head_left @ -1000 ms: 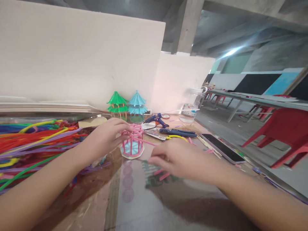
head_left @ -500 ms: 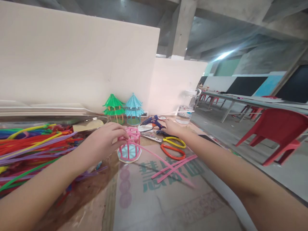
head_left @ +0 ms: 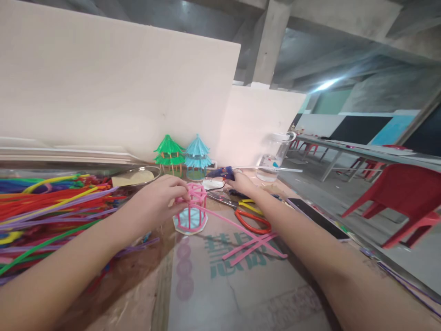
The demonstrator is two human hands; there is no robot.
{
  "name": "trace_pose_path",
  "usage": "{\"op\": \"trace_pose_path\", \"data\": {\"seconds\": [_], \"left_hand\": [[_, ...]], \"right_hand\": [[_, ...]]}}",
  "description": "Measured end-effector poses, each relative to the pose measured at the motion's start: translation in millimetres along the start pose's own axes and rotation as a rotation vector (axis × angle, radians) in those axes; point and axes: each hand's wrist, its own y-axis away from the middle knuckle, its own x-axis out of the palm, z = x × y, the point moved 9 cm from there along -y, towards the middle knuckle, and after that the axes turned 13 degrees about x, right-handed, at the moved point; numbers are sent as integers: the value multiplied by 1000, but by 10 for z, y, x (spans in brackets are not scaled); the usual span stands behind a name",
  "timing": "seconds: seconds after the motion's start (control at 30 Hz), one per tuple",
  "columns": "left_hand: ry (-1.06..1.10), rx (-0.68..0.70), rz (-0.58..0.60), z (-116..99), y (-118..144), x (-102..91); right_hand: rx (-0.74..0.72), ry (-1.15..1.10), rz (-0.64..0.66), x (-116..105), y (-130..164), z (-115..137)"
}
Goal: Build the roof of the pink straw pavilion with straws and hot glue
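My left hand (head_left: 170,198) pinches the upper part of a small pink pavilion frame (head_left: 197,195) made of fuzzy craft stems. The frame stands on a light blue, pale-edged base (head_left: 193,220). One long pink stem (head_left: 230,220) runs from it down to the right, crossing two loose pink strips (head_left: 237,250). Farther back, my right hand (head_left: 242,184) is closed around a dark blue hot glue gun (head_left: 225,173), its fingers partly hidden. A whitish glue stick (head_left: 287,170) extends to the right behind the hand. Scissors (head_left: 253,221) with orange and yellow handles lie partly under my right forearm.
Behind stand a green pavilion (head_left: 168,151) and a blue pavilion (head_left: 197,156). Colourful craft stems (head_left: 51,207) are heaped left, beside a dish (head_left: 138,175). A water jug (head_left: 270,161) stands back right. A phone (head_left: 315,218) lies at the right, beyond my forearm.
My right hand has closed around the glue gun, which has turned slightly. My left hand stays on the pink frame. The whole view has shifted a little, uncovering more of the phone.
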Motion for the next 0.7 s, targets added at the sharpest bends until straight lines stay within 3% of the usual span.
{"op": "trace_pose_path", "data": {"seconds": [0.23,0.37,0.47,0.7], "left_hand": [[-1,-5,47,9,-2,37],[17,-22,38,56,13,22],[17,-43,45,90,26,11],[43,-83,76,110,16,31]], "right_hand": [[-72,-252,25,-210,562,-10],[-205,-596,25,-273,1078,46],[-249,-534,-28,-259,1378,88],[-261,-429,139,-56,1547,206]]}}
